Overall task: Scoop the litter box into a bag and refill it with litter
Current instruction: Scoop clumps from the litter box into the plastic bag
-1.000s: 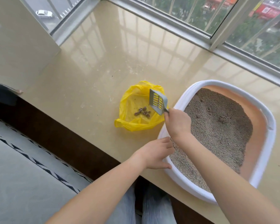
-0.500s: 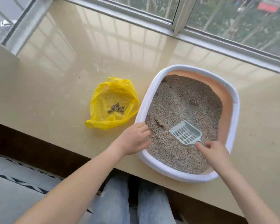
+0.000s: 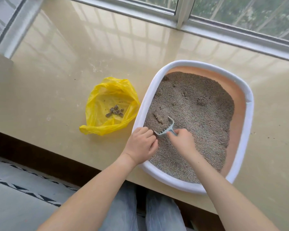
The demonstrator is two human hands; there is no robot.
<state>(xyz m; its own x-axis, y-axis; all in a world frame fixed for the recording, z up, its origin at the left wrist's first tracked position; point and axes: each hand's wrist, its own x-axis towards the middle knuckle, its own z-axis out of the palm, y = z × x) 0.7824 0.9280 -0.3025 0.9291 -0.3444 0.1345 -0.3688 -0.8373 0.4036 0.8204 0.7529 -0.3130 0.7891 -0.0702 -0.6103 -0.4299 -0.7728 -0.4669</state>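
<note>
A white-rimmed litter box (image 3: 247,104) with a peach inner wall sits on the beige sill, filled with grey litter (image 3: 198,110). My right hand (image 3: 182,140) grips the handle of a grey slotted scoop (image 3: 167,129), whose blade is dug into the litter near the box's front left corner. My left hand (image 3: 140,144) rests on the box's near left rim with fingers curled over the edge. To the left of the box lies an open yellow plastic bag (image 3: 110,105) with a small pile of dark clumps (image 3: 115,111) inside.
The glossy beige sill (image 3: 57,72) runs back to the window frame (image 3: 182,14). Its front edge drops to a dark strip and a patterned grey floor (image 3: 15,189). My legs in jeans (image 3: 140,214) show below.
The scoop went from over the yellow bag into the box, then dug down into the litter at the front left. My left hand stayed on the rim. The camera view shifted right.
</note>
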